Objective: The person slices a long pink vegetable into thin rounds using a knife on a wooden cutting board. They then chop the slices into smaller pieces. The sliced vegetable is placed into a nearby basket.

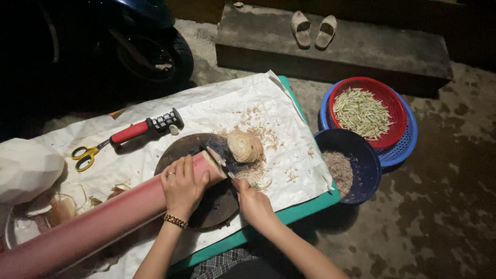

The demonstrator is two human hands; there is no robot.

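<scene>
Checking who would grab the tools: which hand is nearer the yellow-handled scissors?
Left. The left hand grips the long pink stalk right of the scissors. The right hand is farther right, by the round cutting board.

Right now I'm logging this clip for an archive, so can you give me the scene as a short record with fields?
setting: low table with green edge, covered in white sheeting, dim light
left hand: grips a long pink stalk lying across a round dark chopping board
right hand: at the stalk's cut end; any blade is hidden
cut pieces: pale round slices on the board
tools: yellow-handled scissors, red-handled tool
floor: dark blue bowl, red basket of pale strips, pair of slippers
</scene>
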